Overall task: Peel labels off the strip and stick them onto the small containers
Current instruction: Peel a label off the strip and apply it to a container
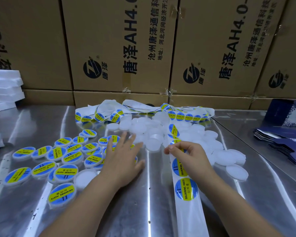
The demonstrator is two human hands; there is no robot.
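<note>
Steel desk runs under everything. Labelled containers lie left of the left hand's spread, straight fingers, and blank containers are heaped just beyond them. The right hand's fingers are clamped on the strip at a label edge. Peeling seems to be the step in hand; next, the left hand needs to pick one blank container.

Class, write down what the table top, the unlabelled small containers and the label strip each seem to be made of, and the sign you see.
Table top: sheet metal, likely stainless steel; shiny, streaked reflections. Unlabelled small containers: probably plastic; milky, translucent, matt. Label strip: glossy white backing, paper or film, unclear; printed round labels shine.
</note>
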